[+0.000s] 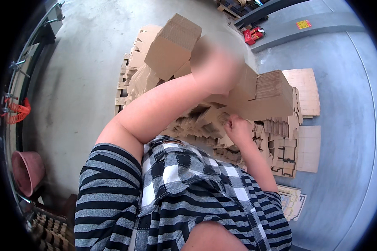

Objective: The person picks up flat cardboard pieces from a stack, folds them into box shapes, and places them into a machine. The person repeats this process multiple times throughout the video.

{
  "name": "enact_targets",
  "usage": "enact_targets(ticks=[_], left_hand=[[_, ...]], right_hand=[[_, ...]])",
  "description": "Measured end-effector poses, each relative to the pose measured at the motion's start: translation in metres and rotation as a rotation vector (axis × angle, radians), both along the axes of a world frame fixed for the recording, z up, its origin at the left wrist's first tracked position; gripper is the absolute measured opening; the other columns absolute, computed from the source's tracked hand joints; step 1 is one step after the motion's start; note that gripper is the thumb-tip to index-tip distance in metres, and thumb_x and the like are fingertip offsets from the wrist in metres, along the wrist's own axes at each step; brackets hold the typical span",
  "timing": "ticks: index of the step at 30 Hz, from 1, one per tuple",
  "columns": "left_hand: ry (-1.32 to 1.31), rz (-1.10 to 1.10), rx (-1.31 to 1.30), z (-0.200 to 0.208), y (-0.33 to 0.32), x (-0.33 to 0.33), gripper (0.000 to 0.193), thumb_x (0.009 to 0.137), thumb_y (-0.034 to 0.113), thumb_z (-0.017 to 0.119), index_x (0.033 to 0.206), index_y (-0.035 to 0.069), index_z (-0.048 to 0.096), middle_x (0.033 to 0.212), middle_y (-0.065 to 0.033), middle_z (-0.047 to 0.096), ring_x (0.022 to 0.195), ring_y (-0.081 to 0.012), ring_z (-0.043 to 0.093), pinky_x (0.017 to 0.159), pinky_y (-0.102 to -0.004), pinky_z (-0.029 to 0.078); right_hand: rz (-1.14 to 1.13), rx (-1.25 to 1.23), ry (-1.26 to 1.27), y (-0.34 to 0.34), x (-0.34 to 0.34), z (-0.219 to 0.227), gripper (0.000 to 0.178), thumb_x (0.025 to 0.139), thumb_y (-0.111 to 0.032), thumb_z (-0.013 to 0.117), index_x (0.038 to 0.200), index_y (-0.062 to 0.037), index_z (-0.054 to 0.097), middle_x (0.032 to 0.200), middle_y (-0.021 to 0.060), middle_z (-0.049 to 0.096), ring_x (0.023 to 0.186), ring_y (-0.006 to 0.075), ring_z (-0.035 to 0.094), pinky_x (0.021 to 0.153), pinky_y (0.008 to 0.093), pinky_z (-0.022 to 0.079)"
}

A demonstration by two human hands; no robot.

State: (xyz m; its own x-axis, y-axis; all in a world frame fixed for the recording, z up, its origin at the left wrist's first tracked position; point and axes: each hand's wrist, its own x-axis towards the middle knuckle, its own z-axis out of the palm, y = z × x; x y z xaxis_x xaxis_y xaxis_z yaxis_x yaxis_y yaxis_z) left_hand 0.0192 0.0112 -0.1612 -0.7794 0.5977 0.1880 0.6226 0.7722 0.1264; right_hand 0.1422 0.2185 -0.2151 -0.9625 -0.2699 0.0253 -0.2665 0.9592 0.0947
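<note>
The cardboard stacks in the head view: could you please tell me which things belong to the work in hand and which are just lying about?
In hand:
left hand, blurred, raised by a folded cardboard bundle
right hand, closed on die-cut cardboard pieces
cardboard stack

Lying about:
pink bucket
orange cord
red object
flat sheets

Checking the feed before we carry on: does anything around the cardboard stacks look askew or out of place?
The heap of die-cut brown cardboard pieces on the wooden pallet lies jumbled, not squared. The right hand rests on it. The left hand is blurred beside a thick stack of brown cardboard sheets.
</note>
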Motion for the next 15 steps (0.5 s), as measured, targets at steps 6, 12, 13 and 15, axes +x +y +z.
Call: enact_targets(ticks=[6, 12, 13, 15], left_hand=[[-0.019, 0.018, 0.117, -0.007, -0.001, -0.006, 0.100, 0.059, 0.050, 0.075, 0.130, -0.009, 0.037, 0.122, -0.0191, 0.052, 0.118, -0.0314, 0.047, 0.108, -0.0494, 0.026], [0.016, 0.028, 0.079, -0.004, -0.004, -0.003, 0.103, 0.060, 0.050, 0.075, 0.133, -0.009, 0.034, 0.123, -0.0190, 0.051, 0.119, -0.0304, 0.046, 0.108, -0.0484, 0.026], [0.026, 0.031, 0.051, 0.000, -0.005, 0.000, 0.102, 0.059, 0.050, 0.075, 0.132, -0.009, 0.034, 0.122, -0.0189, 0.051, 0.119, -0.0303, 0.046, 0.108, -0.0483, 0.026], [0.048, 0.045, -0.007, 0.011, -0.008, 0.007, 0.102, 0.059, 0.050, 0.074, 0.132, -0.009, 0.035, 0.122, -0.0187, 0.052, 0.118, -0.0302, 0.046, 0.107, -0.0481, 0.026]], right_hand=[[0.010, 0.009, 0.054, 0.019, 0.001, -0.010, 0.007, 0.078, -0.013, 0.060, 0.080, -0.0062, 0.060, 0.076, 0.0142, 0.063, 0.067, 0.0338, 0.062, 0.060, 0.0419, 0.051], [0.241, -0.152, 0.386, -0.048, -0.011, 0.106, 0.006, 0.075, -0.007, 0.062, 0.077, -0.0085, 0.056, 0.075, 0.0080, 0.058, 0.064, 0.0280, 0.059, 0.057, 0.0380, 0.049], [0.261, -0.068, 0.415, -0.053, -0.019, 0.126, 0.006, 0.075, -0.008, 0.062, 0.079, -0.0091, 0.058, 0.076, 0.0067, 0.058, 0.068, 0.0264, 0.059, 0.060, 0.0373, 0.049], [0.303, 0.156, 0.456, -0.057, -0.042, 0.154, 0.006, 0.074, -0.010, 0.062, 0.080, -0.0103, 0.063, 0.079, 0.0048, 0.058, 0.078, 0.0238, 0.058, 0.068, 0.0368, 0.046]])
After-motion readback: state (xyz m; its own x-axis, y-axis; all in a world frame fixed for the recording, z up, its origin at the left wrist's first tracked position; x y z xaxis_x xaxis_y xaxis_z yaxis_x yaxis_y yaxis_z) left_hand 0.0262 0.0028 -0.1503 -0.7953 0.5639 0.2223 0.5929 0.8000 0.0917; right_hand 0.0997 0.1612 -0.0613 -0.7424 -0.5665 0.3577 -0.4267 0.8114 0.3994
